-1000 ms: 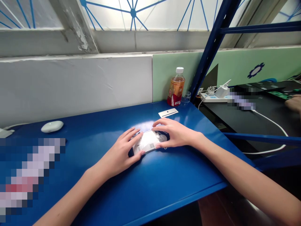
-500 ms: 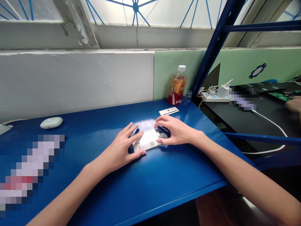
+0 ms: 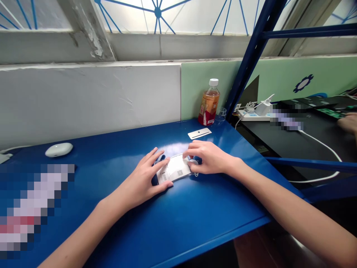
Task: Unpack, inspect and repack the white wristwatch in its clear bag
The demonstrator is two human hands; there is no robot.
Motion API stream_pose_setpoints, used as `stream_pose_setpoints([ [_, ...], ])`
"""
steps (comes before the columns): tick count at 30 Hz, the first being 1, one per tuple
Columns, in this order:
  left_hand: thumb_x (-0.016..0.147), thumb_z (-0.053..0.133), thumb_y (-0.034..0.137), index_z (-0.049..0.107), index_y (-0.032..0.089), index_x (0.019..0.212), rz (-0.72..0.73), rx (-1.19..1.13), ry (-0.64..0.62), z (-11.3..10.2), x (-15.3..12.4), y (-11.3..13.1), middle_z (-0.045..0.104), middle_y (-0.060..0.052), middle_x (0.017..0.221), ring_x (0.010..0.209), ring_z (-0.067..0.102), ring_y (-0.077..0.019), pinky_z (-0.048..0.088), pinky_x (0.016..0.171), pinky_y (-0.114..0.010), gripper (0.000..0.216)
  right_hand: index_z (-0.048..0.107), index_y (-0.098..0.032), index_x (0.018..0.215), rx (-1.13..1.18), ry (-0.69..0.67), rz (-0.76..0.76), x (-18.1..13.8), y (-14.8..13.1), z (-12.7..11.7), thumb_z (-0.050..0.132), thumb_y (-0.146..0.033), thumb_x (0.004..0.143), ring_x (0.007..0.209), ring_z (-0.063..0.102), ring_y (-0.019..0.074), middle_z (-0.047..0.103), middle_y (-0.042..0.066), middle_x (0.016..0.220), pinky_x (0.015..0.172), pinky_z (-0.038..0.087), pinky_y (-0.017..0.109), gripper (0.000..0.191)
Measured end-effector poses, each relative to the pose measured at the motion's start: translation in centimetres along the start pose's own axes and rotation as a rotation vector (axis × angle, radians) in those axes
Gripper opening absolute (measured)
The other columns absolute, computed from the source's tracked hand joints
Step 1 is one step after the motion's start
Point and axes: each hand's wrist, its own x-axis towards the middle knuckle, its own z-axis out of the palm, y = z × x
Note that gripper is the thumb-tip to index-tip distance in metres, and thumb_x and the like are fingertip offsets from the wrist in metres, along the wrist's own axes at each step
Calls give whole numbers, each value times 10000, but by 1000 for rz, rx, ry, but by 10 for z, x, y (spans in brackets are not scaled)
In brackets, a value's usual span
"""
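A flat white packet (image 3: 175,168) with a printed label and a small square code lies on the blue table, bright with glare. My left hand (image 3: 146,173) holds its left end, thumb along the near edge and index fingertip on top, the other fingers spread beyond. At the right end, my right hand (image 3: 205,158) is curled, with thumb and fingers pinching the packet's edge. A small round pale piece and a short bead-like string (image 3: 196,173) show beside the right thumb. The right fingertips partly hide that end.
Behind my right hand lies a white card (image 3: 199,133). A drink bottle (image 3: 209,102) stands by the wall next to a clear cup (image 3: 221,114). At left is a white oval case (image 3: 59,149). A blue frame post (image 3: 248,63) rises right; another person's hand (image 3: 348,123) shows beyond.
My right thumb and fingers have drawn closer together at the packet's right end. My left hand stays on the left end. The view has shifted slightly.
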Motion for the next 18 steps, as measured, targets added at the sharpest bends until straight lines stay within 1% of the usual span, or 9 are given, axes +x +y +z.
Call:
stream_pose_setpoints([
  [3,886,600,590,486,233,1447,10,11,0,2,0,-1,349,-119,1585,1495,199,-363,340,1135,-581,675,670,-173,916,14,13,26,0,0,0,593,-203,813,702,511,168,619,29,760,621,355,272,133],
  [7,888,603,583,490,224,1439,19,1,13,1,1,0,376,-130,1569,1491,211,-364,344,1132,-583,668,649,-175,899,44,-16,54,0,-2,0,600,-193,809,696,527,161,629,22,747,619,349,263,104],
  [12,883,598,599,501,212,1428,6,-8,-10,-1,2,3,382,-131,1566,1487,218,-373,346,1130,-588,675,651,-157,937,-26,-54,74,1,-7,3,538,-138,802,641,514,157,607,30,699,580,315,261,178],
  [16,889,590,599,497,194,1431,12,1,-6,1,2,2,369,-120,1575,1493,208,-357,353,1135,-571,683,655,-138,1012,-119,-109,29,1,-10,4,486,-142,846,647,520,175,609,44,685,586,294,277,238],
  [18,885,595,601,501,193,1432,32,0,6,2,2,1,401,-110,1559,1490,219,-357,351,1140,-568,689,657,-131,1012,-158,-132,7,1,-11,4,481,-154,856,668,530,188,629,59,703,596,288,289,237],
])
